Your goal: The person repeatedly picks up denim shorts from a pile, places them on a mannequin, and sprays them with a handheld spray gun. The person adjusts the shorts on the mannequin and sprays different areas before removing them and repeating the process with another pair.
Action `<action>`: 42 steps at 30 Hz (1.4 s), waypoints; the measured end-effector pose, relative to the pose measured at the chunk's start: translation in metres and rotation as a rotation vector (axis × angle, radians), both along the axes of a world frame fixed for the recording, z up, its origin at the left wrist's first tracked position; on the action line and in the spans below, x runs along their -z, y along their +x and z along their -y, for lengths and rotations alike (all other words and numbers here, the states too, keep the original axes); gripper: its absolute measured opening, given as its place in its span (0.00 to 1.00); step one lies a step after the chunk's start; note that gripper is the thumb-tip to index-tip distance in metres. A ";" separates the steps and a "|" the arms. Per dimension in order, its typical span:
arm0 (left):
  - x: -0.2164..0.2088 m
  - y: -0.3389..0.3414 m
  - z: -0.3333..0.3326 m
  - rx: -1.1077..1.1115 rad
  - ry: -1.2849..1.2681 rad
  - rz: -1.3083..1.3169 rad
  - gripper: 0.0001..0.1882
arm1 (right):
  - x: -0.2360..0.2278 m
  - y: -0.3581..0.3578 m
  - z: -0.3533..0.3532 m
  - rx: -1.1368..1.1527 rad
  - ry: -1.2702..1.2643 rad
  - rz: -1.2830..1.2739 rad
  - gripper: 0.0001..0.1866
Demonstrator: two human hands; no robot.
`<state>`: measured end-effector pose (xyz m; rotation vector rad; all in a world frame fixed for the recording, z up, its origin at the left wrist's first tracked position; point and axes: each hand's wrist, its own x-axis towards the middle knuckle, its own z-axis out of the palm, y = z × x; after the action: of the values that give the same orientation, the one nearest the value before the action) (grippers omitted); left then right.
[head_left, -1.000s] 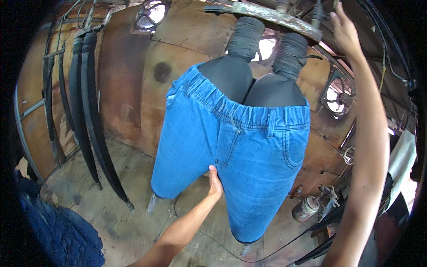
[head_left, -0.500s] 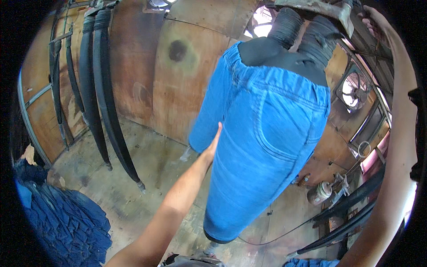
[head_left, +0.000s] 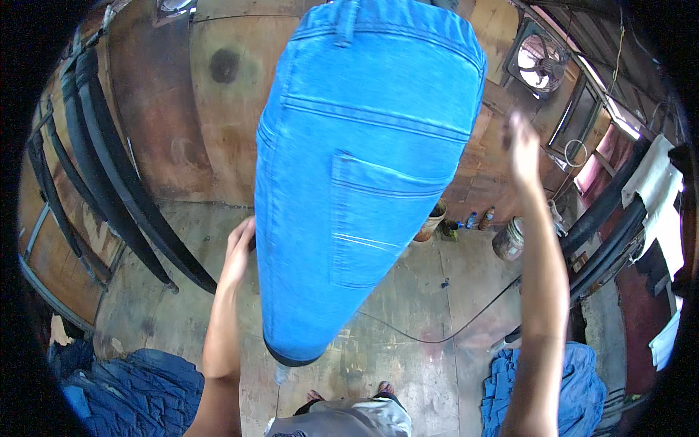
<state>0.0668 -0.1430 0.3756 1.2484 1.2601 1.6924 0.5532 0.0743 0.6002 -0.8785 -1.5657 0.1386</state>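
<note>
Our left hand [head_left: 237, 251] lies flat on the blue jeans [head_left: 364, 175], right hand [head_left: 523, 149] open in air — we should smooth slowly.

head cam | looks steeply down | blue jeans [head_left: 364, 182] close | single view

Worn wooden floor [head_left: 408, 328]: blue denim piles [head_left: 138, 386], jar [head_left: 509, 239], black cable [head_left: 466, 320].

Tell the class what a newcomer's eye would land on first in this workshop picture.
A bright blue pair of jeans fills the centre, stretched taut and hanging in front of the brown wooden wall. The left hand lies flat against its left edge, while the right hand is raised, open, to its right. Heaps of blue denim lie at the lower left and right.
</note>
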 end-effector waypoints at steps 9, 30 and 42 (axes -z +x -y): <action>0.124 0.001 0.051 -0.314 -0.235 0.108 0.43 | 0.181 -0.043 -0.004 -0.134 -0.058 -0.540 0.32; 0.187 0.090 0.055 -0.748 -0.232 -0.253 0.51 | 0.223 0.245 -0.002 -0.102 -0.322 -0.163 0.18; 0.171 0.113 0.098 -0.895 -0.257 -0.689 0.77 | 0.136 0.208 0.079 -0.161 -0.425 -0.385 0.26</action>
<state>0.1798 -0.2411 0.2047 1.2243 2.6580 1.5756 0.7609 -0.0047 0.4645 -0.9814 -1.2583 0.7355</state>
